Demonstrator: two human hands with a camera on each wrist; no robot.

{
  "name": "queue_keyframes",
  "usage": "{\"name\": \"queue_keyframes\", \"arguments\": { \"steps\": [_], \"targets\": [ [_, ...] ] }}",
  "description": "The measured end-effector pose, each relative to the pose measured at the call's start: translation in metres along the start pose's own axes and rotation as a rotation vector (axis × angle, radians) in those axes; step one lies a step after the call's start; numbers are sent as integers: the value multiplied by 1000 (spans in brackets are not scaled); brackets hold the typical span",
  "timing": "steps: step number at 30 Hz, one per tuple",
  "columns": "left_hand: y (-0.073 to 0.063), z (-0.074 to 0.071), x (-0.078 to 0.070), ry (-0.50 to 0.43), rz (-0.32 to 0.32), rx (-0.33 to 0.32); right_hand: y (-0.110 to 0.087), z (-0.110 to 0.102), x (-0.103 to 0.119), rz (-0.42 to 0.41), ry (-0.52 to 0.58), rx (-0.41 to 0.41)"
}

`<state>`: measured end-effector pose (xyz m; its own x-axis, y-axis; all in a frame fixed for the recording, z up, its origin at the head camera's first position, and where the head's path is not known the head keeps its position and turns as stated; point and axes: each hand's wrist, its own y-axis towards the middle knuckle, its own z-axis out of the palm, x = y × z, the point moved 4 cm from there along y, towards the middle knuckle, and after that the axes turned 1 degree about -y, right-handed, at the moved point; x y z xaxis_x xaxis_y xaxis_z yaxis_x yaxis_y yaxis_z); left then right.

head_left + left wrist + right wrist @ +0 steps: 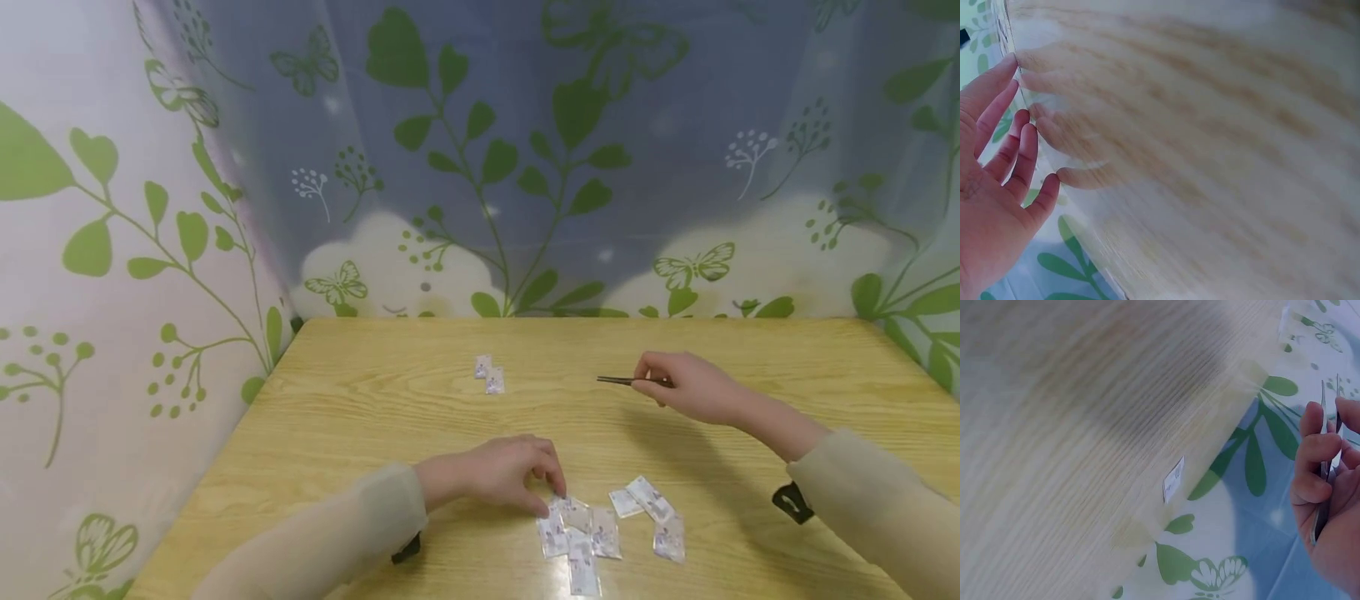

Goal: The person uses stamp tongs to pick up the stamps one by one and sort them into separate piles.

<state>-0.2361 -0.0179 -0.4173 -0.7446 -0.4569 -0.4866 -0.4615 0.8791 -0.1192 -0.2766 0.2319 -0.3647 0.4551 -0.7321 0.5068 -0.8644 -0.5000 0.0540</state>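
- Leaf-print cloth (517,242) hangs behind a wood-grain table (360,425) (head view). My left hand (510,471) bends at a cluster of small packets (580,543); contact, cannot tell. Three packets (652,502) lie to its right, a pair (494,381) farther off. My right hand (697,387) pinches tweezers (617,380) above the table.
- Left wrist view: my fingers spread, slightly curled.
- Right wrist view: tweezer prongs stand apart; one packet (1174,481) lies near the table edge.
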Motion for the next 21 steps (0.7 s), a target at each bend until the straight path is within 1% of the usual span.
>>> {"name": "queue_keyframes", "arguments": {
  "steps": [5,11,16,21],
  "targets": [
    [1,0,0,7,-1,2,-23,-1,5,14,0,7],
    [1,-4,-1,10,-6,-3,-43,5,17,-27,17,19],
    [2,-7,-2,-9,13,-12,-53,17,25,-68,40,65],
    [2,-3,-2,-37,30,-10,-61,35,32,-110,65,125]
  ]
}}
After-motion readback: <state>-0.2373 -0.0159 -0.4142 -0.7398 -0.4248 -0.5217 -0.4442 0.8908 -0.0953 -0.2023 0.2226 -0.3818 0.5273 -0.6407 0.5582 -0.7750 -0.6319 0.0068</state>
